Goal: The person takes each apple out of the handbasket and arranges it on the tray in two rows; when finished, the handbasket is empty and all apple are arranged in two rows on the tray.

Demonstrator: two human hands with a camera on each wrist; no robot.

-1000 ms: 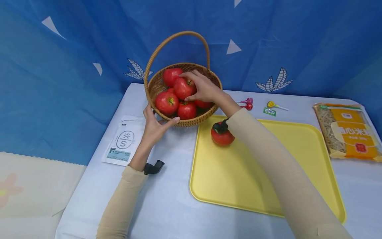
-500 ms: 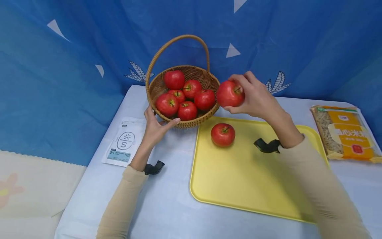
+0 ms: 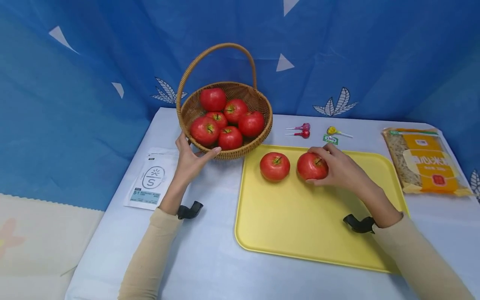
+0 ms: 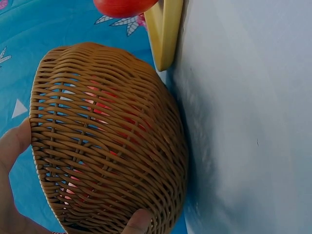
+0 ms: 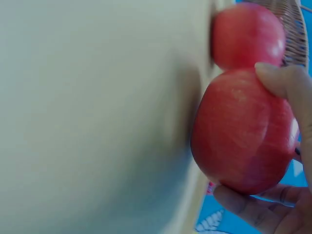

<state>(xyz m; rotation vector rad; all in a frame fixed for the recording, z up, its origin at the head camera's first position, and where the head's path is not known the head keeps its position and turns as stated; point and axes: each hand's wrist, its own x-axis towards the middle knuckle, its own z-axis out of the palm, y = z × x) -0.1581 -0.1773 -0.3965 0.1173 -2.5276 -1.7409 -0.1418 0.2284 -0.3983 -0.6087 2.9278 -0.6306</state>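
My left hand [image 3: 191, 163] grips the near left rim of a wicker basket [image 3: 240, 153], thumb on the rim and fingers below it. The basket is tilted toward me, with several red apples [image 3: 204, 131] inside and a tall arched handle. In the left wrist view the woven side [image 4: 107, 131] fills the middle. My right hand [image 3: 341, 171] holds a red apple [image 3: 312, 166] low over the yellow tray [image 3: 292, 225], thumb and fingers around its sides. Left of it, another apple [image 3: 275, 166] sits on the tray. The right wrist view shows the held apple [image 5: 243, 131] close up.
Behind the tray lie two lollipops [image 3: 304, 130], a yellow lollipop [image 3: 332, 131] and a small green packet [image 3: 330, 139]. An orange noodle bag [image 3: 431, 162] is on the right. A white pouch [image 3: 151, 179] lies by my left forearm. A blue curtain [image 3: 225, 25] hangs behind the table.
My right hand has lifted an apple out of the basket and carried it right and down to the tray, beside the other apple. My left hand stays on the basket rim.
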